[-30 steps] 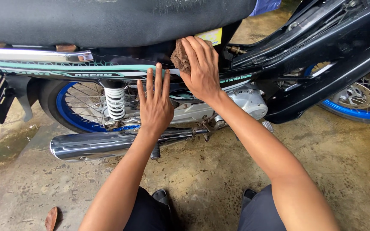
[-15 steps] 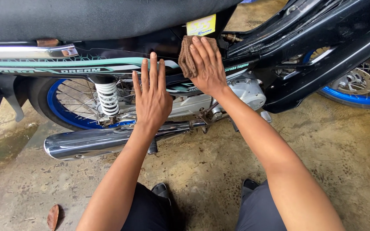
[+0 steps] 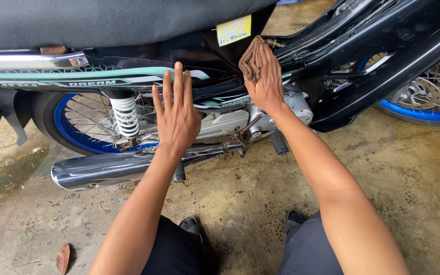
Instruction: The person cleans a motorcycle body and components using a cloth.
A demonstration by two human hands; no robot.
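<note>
Left hand (image 3: 177, 118) flat, fingers spread; right hand (image 3: 265, 81) curled in grip.

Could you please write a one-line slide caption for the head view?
Right hand presses a brown cloth on a motorbike's black side panel; left hand lies flat beside it.

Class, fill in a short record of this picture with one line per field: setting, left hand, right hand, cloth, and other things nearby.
Setting: a motorcycle parked on a stained concrete floor, seen from above.
Left hand: open, fingers spread, flat against the side panel.
Right hand: pressing a brown cloth to the black bodywork.
Cloth: bunched, partly under the fingers.
Nearby: chrome exhaust, white rear spring, blue-rimmed wheels.
</note>
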